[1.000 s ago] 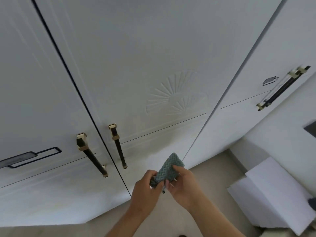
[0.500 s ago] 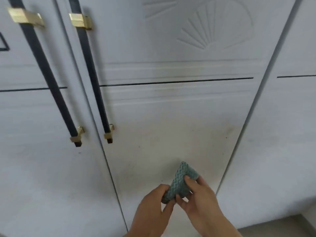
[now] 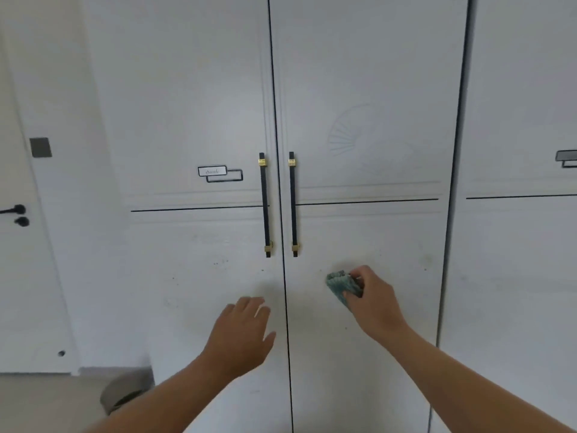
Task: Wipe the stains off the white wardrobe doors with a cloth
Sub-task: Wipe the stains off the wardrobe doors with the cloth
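Two white wardrobe doors face me, the left door (image 3: 193, 120) and the right door (image 3: 368, 73), each with a long black handle with gold caps. Small dark specks and faint smudges (image 3: 218, 262) mark the lower panels. My right hand (image 3: 371, 303) grips a folded teal cloth (image 3: 342, 285) and holds it against the lower panel of the right door. My left hand (image 3: 242, 331) is spread with straight fingers, flat at the lower left door next to the centre seam.
A third wardrobe door (image 3: 518, 120) stands to the right. At far left is a white room door with a black lever handle (image 3: 14, 210). A grey round bin (image 3: 126, 393) sits on the floor at the wardrobe's lower left.
My view rose and pulled back to show both doors. My left hand let go of the cloth and went to the left door. My right hand carried the cloth onto the right door.
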A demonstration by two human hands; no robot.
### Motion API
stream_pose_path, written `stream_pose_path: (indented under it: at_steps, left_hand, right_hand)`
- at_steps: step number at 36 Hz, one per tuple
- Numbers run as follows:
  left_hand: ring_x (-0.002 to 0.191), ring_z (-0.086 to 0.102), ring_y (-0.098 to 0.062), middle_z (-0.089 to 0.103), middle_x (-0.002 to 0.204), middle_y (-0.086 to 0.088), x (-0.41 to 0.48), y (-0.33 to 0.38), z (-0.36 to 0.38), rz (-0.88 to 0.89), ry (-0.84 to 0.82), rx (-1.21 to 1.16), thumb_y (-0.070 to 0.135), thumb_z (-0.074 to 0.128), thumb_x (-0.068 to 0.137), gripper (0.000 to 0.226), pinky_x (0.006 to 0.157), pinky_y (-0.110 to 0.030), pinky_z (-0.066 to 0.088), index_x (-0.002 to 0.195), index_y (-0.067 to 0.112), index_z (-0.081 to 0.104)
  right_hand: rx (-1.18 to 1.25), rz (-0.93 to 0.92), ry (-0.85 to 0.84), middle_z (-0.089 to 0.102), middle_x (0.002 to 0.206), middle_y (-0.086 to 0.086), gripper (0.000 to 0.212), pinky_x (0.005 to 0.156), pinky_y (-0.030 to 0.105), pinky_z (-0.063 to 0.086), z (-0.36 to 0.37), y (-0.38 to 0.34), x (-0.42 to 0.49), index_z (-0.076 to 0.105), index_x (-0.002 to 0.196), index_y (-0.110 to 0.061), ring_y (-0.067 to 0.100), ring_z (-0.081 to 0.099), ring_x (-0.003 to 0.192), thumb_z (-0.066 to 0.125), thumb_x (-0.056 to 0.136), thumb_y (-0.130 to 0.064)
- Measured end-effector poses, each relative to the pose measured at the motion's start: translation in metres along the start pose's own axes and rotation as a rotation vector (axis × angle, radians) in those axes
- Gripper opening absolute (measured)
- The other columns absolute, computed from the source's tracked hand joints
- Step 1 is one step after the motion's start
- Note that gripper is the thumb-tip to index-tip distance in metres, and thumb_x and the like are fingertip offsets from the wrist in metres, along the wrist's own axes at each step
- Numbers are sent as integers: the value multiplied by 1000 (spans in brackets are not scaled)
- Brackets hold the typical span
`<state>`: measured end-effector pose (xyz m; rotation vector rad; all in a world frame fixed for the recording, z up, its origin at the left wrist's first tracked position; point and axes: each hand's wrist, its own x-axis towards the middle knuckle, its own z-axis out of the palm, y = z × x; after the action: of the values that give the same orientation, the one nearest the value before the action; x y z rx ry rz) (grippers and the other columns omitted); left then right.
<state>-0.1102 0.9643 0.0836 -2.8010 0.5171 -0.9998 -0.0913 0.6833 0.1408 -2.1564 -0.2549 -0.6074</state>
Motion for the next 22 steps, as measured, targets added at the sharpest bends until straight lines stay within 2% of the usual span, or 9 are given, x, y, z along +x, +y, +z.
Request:
stream_pose_path:
  at_steps: [3, 6, 9, 12, 15, 18, 22]
  left_hand:
    - [127, 61, -36, 61, 141, -16, 25, -33, -16, -7, 86, 141, 55, 42, 90, 63, 93, -47, 57, 120, 8, 73]
    - [141, 48, -37, 49, 154, -18, 45, -56, -17, -90, 189, 127, 57, 45, 93, 70, 103, -51, 51, 136, 5, 63]
    - [154, 29, -33, 30, 167, -16, 63, -68, -2, -118, 254, 118, 63, 48, 95, 81, 116, -53, 39, 152, 4, 47]
    - [159, 16, -30, 18, 171, -12, 87, -72, 17, -81, 315, 105, 72, 43, 96, 92, 124, -56, 25, 161, 7, 32]
    - [159, 16, -29, 20, 171, -10, 112, -70, 34, -63, 402, 93, 75, 46, 95, 98, 125, -57, 21, 163, 8, 25]
    - [158, 20, -30, 25, 169, -12, 132, -71, 52, -40, 505, 119, 70, 53, 95, 96, 124, -58, 25, 160, 2, 31]
    - [157, 23, -31, 31, 167, -12, 151, -80, 78, -59, 603, 109, 63, 53, 96, 87, 124, -58, 24, 157, 3, 39]
  right_hand:
    - [-302, -265, 23, 57, 93, -8, 10, 69, 36, 48, -6, -9, 19, 56, 102, -25, 17, 54, 86, 63, 94, -23]
    - [-623, -543, 144, 56, 90, -5, 22, 53, 30, 43, -2, -11, 35, 61, 103, -21, 20, 52, 83, 71, 85, -12]
    - [-701, -693, 251, 58, 87, -1, 28, 43, 27, 39, -5, -16, 55, 66, 100, -16, 22, 55, 76, 78, 77, -7]
    - [-672, -687, 403, 60, 90, 2, 27, 45, 25, 38, -9, -23, 86, 68, 102, -13, 25, 59, 80, 77, 78, -7]
    - [-580, -611, 502, 61, 94, 3, 28, 46, 30, 46, -7, -28, 114, 68, 104, -14, 28, 60, 87, 75, 78, -6]
    - [-519, -592, 604, 60, 97, 5, 27, 47, 31, 47, -4, -25, 137, 68, 106, -14, 30, 57, 91, 71, 81, -6]
    - [-348, -449, 725, 58, 102, 7, 29, 55, 32, 43, 11, -11, 164, 68, 112, -15, 28, 53, 95, 65, 85, -4]
